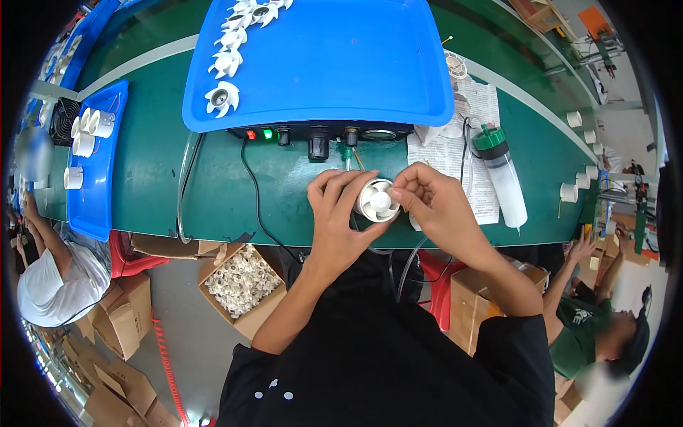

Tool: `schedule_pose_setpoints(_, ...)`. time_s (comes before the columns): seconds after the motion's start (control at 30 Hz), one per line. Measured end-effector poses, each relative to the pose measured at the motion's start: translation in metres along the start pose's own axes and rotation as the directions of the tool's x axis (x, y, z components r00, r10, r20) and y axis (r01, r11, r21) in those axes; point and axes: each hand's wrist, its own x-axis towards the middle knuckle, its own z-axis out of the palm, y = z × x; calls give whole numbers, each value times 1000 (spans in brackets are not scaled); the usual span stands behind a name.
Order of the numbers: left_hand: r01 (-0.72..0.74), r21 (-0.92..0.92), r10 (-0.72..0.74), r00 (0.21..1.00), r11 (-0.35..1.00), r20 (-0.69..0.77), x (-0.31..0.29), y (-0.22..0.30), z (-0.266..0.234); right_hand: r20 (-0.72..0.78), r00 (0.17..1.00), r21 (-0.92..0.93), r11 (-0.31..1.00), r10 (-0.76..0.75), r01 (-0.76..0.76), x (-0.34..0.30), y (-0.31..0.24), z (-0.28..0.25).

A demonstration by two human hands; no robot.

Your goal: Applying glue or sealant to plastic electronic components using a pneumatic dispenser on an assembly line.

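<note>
Over the front part of the green bench, my left hand [336,224] wraps round a small white fan [378,200], a round housing with a bladed wheel inside that faces up. Fingers curled, my right hand [442,206] pinches at the fan's right edge with thumb and forefinger; the exact contact is partly hidden. Just beyond my hands stands a black control box [299,134] with lit red and green switches and dark knobs. On top of it rests a large blue tray [334,67], where several loose white fan wheels [223,98] line the left side.
Right of my hands, a large syringe [506,185] with a green cap lies by printed paper [485,203]. A smaller blue tray [99,188] at left holds white housings. Cables cross the bench. Below its edge stands a carton [242,285] of white parts. People work on both sides.
</note>
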Motion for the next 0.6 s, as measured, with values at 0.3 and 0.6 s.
schedule_pose_setpoints(0.3, -7, 28, 6, 999, 1000, 36, 1, 2, -1, 24, 986, -260, 951, -165, 166, -14, -15, -10)
schedule_pose_setpoints(0.6, -38, 23, 36, 998, 999, 55, -2, 4, 2, -19, 926, -418, 845, -376, 334, -16, -11, -6)
